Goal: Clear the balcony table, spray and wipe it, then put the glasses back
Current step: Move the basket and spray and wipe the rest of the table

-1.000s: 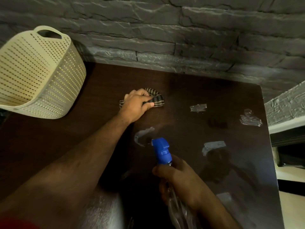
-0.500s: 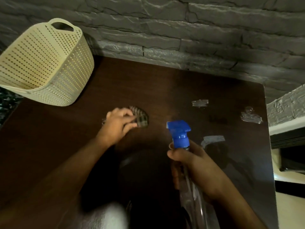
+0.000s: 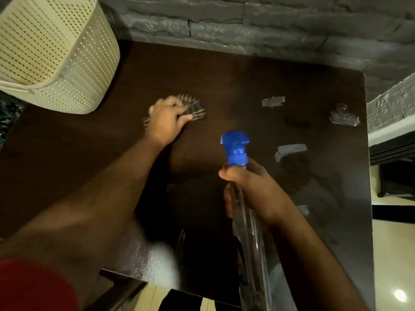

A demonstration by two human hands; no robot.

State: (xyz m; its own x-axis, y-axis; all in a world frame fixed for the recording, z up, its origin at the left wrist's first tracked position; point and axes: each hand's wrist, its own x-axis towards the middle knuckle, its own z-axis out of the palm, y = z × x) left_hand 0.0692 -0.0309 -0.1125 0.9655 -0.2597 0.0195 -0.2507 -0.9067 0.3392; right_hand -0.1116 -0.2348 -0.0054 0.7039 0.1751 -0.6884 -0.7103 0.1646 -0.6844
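Head view, cloth (image 3: pixel 193 108) shifted right (blurred), bottle (image 3: pixel 243 199) raised

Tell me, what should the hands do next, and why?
Probably slide the cloth under the left hand rightward toward the pale smears, which still look unwiped. The right hand just holds the spray bottle.

Dim, wide-angle warped view; glare on the table (image 3: pixel 292 90), left hand (image 3: pixel 166 118) motion-blurred.
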